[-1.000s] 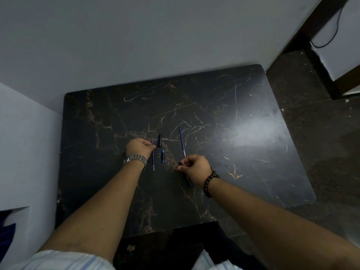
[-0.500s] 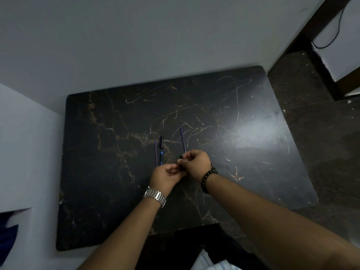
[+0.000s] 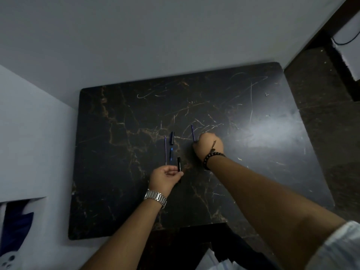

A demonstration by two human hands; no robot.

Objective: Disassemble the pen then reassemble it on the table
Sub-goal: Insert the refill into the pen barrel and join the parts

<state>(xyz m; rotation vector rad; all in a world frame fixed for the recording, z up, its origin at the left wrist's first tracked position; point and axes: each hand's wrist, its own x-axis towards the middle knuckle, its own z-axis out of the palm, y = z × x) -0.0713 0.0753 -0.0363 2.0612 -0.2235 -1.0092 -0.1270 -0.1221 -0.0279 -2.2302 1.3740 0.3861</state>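
My left hand (image 3: 165, 177) grips the black pen barrel (image 3: 178, 167) between thumb and fingers, pinching its lower half. The barrel stands roughly upright in the view, its upper end free and pointing toward the far edge of the table (image 3: 116, 191). It carries pale lettering along its side, too small to read. Whether its lower tip touches the tabletop, I cannot tell. A metal watch (image 3: 155, 198) sits on that wrist.

My right hand (image 3: 207, 146) is farther out, curled closed with knuckles up, fingers around the near end of a thin blue refill (image 3: 192, 133). The refill's free length runs out from the fist toward the far edge, low over the table or lying on it; I cannot tell which. A dark bead bracelet (image 3: 211, 157) circles that wrist.

Loose parts lie on the table near its centre, between the two hands and slightly toward the far edge:
- a second thin refill (image 3: 165, 150), lying lengthwise, nearest the left edge of the group;
- a short black cap (image 3: 171, 137) just right of the refill's far end;
- a small blue piece (image 3: 171, 153) just nearer to me than the cap, in line with it, apart from it.

The barrel's upper end is just beside the blue piece, on its right. The two hands are apart.

The table is dark marble-patterned, with brown veins and pale scratches.
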